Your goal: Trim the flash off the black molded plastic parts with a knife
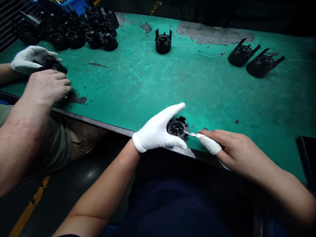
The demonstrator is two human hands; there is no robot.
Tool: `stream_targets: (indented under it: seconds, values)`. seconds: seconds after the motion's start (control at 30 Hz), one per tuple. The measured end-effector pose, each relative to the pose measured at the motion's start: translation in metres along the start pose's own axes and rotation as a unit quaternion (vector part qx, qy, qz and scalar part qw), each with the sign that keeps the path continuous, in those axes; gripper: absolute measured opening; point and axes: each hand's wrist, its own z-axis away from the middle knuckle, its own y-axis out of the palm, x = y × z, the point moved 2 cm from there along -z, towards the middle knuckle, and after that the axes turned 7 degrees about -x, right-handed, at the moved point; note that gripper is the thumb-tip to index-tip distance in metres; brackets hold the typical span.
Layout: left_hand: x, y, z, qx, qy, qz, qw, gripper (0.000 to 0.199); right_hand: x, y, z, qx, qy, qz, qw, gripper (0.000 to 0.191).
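A round black plastic part (pixel 177 127) lies at the near edge of the green table, its ribbed inside facing up. My left hand (pixel 160 129), in a white glove, is wrapped round the part's left side, thumb and fingers spread around it. In my right hand (pixel 217 141), which is bare except for a white cover on the thumb, is a small knife (pixel 193 134) with a thin metal blade. The blade's tip reaches the right side of the black part.
Another person's hands (pixel 45 82) work on a black part at the left. Behind them several black housings (pixel 108 40) crowd near a blue bin (pixel 71 6). One housing (pixel 163 42) stands at the back middle, two (pixel 263 65) at the right. The table's metal edge (pixel 98 123) runs in front.
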Motion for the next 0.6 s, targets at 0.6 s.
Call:
stream_targets:
  seconds: [0.6]
  values:
    - [-0.008,0.046,0.029,-0.200,-0.090,-0.054,0.974,0.097,0.000,0.013,-0.027,0.014,-0.019,0.083,0.996,0.040]
